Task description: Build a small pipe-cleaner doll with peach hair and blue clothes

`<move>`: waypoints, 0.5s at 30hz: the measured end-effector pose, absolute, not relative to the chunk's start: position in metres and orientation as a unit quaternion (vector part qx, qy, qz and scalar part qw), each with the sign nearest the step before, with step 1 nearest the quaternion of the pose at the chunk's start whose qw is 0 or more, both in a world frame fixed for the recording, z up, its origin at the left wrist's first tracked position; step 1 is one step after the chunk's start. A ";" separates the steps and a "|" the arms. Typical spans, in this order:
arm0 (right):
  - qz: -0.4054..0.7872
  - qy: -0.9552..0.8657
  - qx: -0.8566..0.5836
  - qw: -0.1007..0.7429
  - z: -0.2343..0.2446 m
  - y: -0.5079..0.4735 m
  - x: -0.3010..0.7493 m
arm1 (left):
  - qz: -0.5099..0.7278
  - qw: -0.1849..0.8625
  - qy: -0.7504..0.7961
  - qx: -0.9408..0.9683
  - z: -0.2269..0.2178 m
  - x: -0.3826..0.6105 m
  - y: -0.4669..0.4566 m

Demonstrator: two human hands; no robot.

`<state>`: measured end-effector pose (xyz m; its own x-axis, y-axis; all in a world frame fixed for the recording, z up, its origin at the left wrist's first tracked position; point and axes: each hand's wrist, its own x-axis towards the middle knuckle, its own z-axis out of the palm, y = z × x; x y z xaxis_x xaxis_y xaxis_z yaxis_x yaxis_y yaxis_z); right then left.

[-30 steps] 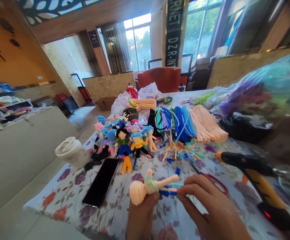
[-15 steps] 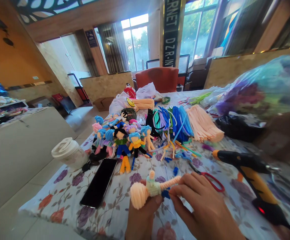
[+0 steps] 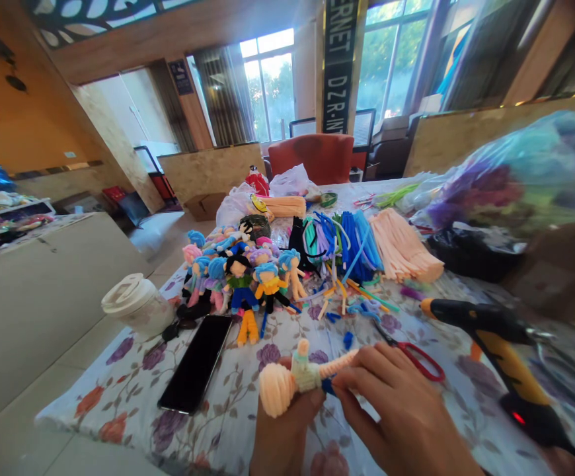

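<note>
A small pipe-cleaner doll [image 3: 277, 391] lies sideways above the table, its peach head to the left and its body wrapped in pale green. My left hand [image 3: 287, 430] is closed around the doll from below, thumb against the body. A peach leg [image 3: 337, 363] stretches right, beneath the fingers of my right hand [image 3: 396, 403]. Right thumb and forefinger pinch the end of a dark blue pipe cleaner [image 3: 327, 386] at the doll's lower body. Past my right hand lie red-handled scissors [image 3: 421, 360], partly covered by its knuckles.
Finished dolls [image 3: 240, 271] are heaped at the table's middle left, beside bundles of pipe cleaners [image 3: 357, 244]. A black phone [image 3: 195, 363] and a white lidded cup [image 3: 139, 304] stand left. On the right are a yellow-black glue gun [image 3: 496, 337] and a large plastic bag [image 3: 530, 172].
Both hands and the doll have shifted very slightly. My right fingers have drawn a little closer over the dark blue pipe cleaner; the grips are unchanged.
</note>
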<state>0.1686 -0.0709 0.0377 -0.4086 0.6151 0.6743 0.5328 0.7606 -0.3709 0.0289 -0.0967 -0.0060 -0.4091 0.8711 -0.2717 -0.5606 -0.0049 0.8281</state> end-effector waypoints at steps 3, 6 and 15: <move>0.052 -0.840 -0.340 0.418 0.038 -0.070 0.168 | 0.695 0.520 0.467 0.170 -0.007 0.030 -0.095; 0.058 -0.842 -0.340 0.414 0.038 -0.069 0.168 | 0.697 0.523 0.463 0.159 -0.007 0.031 -0.095; 0.030 -0.846 -0.341 0.409 0.042 -0.071 0.166 | 0.698 0.518 0.466 0.165 -0.008 0.030 -0.098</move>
<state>0.1656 -0.0710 0.0422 -0.4323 0.6014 0.6719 0.5529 0.7654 -0.3293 0.0304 -0.0982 -0.0078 -0.4080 0.8775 -0.2520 -0.5697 -0.0290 0.8213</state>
